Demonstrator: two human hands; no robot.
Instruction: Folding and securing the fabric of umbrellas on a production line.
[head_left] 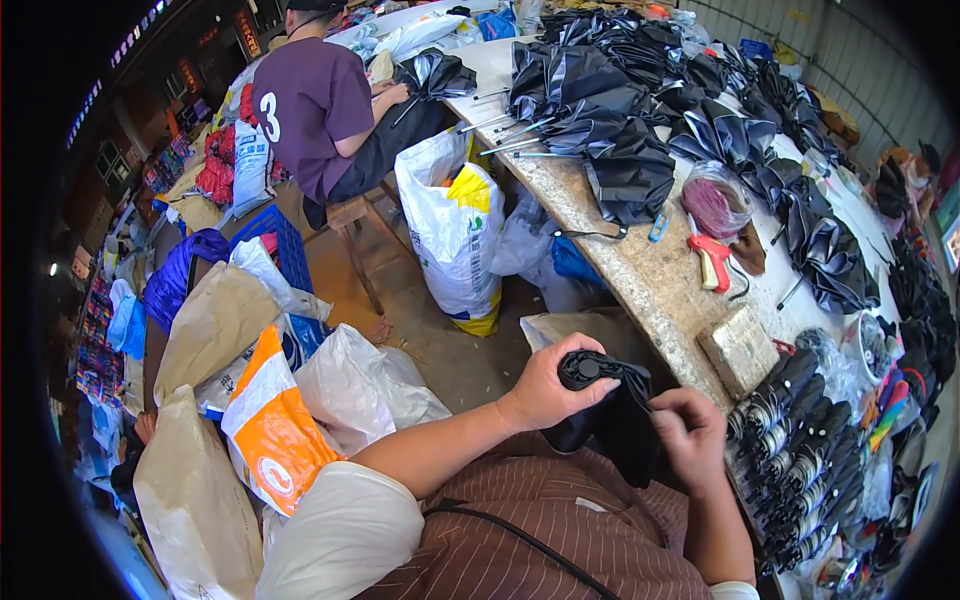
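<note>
In front of my body is a black folding umbrella point(630, 425) with its cloth bunched and hanging in loose folds. My left hand point(548, 388) is wrapped round its gathered end, the thumb pressing beside a round black tip. My right hand point(692, 438) is closed at the right side of the umbrella, thumb and fingers pinched together at the cloth edge. The pinched cloth is mostly hidden by the fingers. Close by on the table point(625, 265) lie a red and white glue gun point(711, 263) and a rough pale block point(738, 350).
Black umbrellas point(630, 170) with metal shafts pile over the table's far part. Rolled umbrellas point(790, 450) stand in rows at right. A co-worker in a purple shirt point(310, 110) sits on a wooden stool point(355, 215). Sacks point(450, 225) and bags point(280, 420) crowd the floor.
</note>
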